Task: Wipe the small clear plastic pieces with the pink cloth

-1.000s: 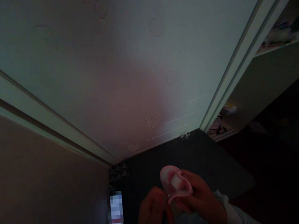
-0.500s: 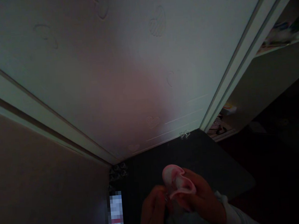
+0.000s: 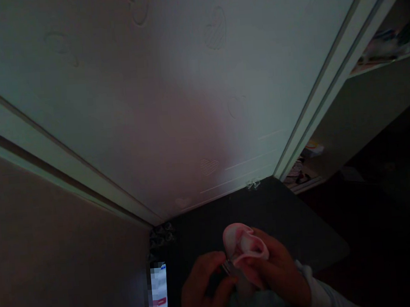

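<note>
At the bottom of the dim head view, my right hand is wrapped round a soft pink and white cloth, which is folded with wavy edges. My left hand is just left of it, thumb and forefinger pinching a small clear, shiny object that touches or nearly touches the cloth's left edge. The darkness hides what exactly this small object is.
Below the hands lies a dark table. Several small clear items stand at its left corner, and more at the back edge. A lit phone is at the left. Behind rises a white panel with hearts.
My left hand has shifted slightly left, its thumb and forefinger now spread more round the small clear object. The cloth in my right hand has changed shape a little.
</note>
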### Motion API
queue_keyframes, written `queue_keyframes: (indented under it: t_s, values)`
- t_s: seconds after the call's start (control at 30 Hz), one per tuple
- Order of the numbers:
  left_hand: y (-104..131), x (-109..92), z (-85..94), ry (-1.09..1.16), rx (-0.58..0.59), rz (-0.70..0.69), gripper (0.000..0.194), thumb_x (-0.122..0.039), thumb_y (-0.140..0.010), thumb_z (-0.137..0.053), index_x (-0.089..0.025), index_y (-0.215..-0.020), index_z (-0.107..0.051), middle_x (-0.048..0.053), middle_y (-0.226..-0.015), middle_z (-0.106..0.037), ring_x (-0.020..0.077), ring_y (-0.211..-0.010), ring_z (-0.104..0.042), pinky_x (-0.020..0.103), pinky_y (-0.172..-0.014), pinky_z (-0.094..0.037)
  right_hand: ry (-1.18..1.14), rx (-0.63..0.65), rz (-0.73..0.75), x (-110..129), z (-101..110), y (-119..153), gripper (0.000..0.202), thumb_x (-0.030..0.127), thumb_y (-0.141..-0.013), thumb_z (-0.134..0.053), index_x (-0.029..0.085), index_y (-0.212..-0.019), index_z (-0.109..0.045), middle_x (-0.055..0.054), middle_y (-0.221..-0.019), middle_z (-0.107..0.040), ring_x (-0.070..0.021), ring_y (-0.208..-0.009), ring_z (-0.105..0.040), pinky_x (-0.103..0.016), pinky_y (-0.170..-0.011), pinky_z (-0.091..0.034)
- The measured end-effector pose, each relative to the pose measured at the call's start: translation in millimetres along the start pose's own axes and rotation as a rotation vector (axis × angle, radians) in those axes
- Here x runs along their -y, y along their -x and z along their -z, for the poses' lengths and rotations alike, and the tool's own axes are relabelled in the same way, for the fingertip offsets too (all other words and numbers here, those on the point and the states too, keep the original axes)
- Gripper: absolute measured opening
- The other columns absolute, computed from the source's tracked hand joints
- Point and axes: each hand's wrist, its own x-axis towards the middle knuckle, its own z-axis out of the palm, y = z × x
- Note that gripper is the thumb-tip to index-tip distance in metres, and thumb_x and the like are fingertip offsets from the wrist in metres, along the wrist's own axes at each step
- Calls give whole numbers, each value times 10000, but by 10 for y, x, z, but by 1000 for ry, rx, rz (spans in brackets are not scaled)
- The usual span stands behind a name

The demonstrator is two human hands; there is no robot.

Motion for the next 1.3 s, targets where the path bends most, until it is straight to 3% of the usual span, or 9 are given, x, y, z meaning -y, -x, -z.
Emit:
queue_keyframes:
  t_s: [0.3, 0.53, 0.73, 0.9, 1.07, 1.3]
  values:
    - [-22, -66, 46, 87, 23, 215, 311, -472, -655, -718, -221, -837, -735, 9, -703, -694, 188, -664, -622, 238, -621, -486, 28, 102, 105, 97, 23, -20, 176, 347, -750, -652, 199, -658, -676, -18, -694, -652, -178, -650, -588, -246, -595, -467]
    - [-38, -83, -5, 124, 45, 224, 484, -658, -719, -547, -189, -736, -663, -4, -631, -600, 165, -603, -535, 235, -583, -421, 110, 92, 190, 70, 35, -23, 250, 405, -775, -616, 194, -650, -663, -20, -657, -648, -173, -607, -597, -241, -570, -479]
    - [-46, -111, -21, 180, 106, 265, 553, -683, -797, -397, -182, -615, -544, -18, -565, -487, 140, -536, -433, 232, -515, -350, 107, 144, 175, 65, 5, 24, 160, 358, -772, -623, 217, -732, -687, -25, -737, -682, -180, -663, -622, -244, -621, -502]
    - [-39, -127, -26, 172, 193, 277, 585, -685, -812, -360, -178, -566, -518, -20, -549, -463, 135, -530, -424, 242, -532, -331, 96, 90, 93, 58, -35, 35, 63, 258, -691, -627, 210, -717, -658, -19, -721, -669, -181, -655, -616, -252, -612, -507]
    - [-40, -113, -40, 126, 256, 253, 614, -692, -813, -335, -176, -527, -506, -21, -535, -447, 131, -519, -413, 243, -521, -319, 98, 46, -16, 62, -60, 39, 119, 243, -619, -597, 203, -731, -601, -6, -667, -636, -175, -594, -583, -261, -560, -501]
    - [-44, -109, -55, 71, 310, 240, 615, -728, -788, -315, -184, -548, -473, -33, -549, -404, 131, -526, -389, 244, -515, -281, 75, 36, -41, -5, -65, 54, 200, 214, -562, -615, 191, -758, -582, -2, -681, -594, -169, -605, -535, -267, -556, -472]
